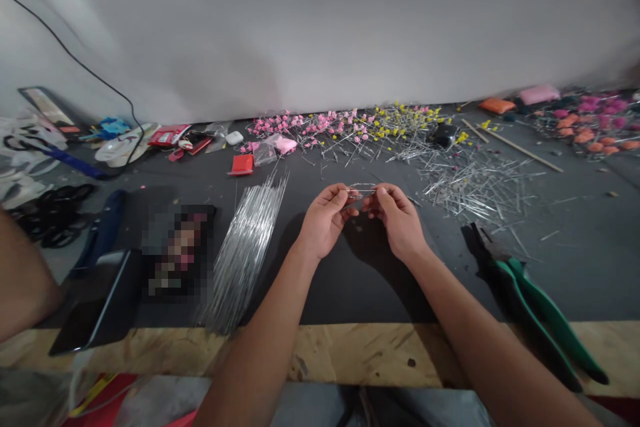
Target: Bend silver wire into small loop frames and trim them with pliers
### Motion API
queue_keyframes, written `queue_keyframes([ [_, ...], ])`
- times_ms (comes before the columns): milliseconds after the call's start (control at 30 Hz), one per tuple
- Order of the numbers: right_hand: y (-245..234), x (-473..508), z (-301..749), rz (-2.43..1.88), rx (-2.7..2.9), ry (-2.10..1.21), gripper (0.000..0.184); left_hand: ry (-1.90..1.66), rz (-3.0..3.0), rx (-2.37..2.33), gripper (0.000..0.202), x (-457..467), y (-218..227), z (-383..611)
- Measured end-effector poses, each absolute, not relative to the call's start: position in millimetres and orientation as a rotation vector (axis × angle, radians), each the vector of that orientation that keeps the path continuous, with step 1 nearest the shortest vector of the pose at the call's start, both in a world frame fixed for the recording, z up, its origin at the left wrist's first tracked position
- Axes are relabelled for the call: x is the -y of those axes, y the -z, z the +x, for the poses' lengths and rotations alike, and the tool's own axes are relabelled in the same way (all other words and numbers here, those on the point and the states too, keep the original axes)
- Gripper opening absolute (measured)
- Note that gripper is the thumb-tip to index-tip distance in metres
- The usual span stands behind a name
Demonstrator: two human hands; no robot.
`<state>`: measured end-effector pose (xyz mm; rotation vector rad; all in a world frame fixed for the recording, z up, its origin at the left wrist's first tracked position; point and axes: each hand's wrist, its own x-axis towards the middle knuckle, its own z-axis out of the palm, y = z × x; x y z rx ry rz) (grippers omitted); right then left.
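Observation:
My left hand [325, 217] and my right hand [395, 217] meet over the dark mat [360, 280], fingers pinched on a thin bent silver wire [363, 188] held between them. A bundle of long straight silver wires [245, 247] lies on the mat just left of my left hand. To the right of my right hand lie green-handled pliers [530, 300]. A scatter of short cut wire pieces [470, 183] sits beyond my right hand.
Wire stems with pink beads [305, 125] and yellow beads [400, 117] lie along the wall. Orange and magenta pieces [595, 123] are at far right. A red box [242, 164], a dark phone [100, 303] and clutter sit left. Another person's arm [20, 280] shows at the left edge.

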<state>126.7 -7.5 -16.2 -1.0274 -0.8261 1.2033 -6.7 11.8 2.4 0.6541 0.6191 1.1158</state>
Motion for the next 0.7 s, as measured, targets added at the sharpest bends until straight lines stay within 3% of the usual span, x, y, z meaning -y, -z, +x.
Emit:
queue_keyframes([
  [500, 16.1, 9.2, 121.0, -1.099, 0.9, -1.103, 0.016, -1.286, 0.723, -0.77, 0.014, -12.2, 0.1, -0.4],
  [700, 17.1, 5.8, 126.2, -1.09, 0.763, -1.148, 0.019, -1.181, 0.71, -0.771, 0.008, -11.3, 1.1, 0.1],
])
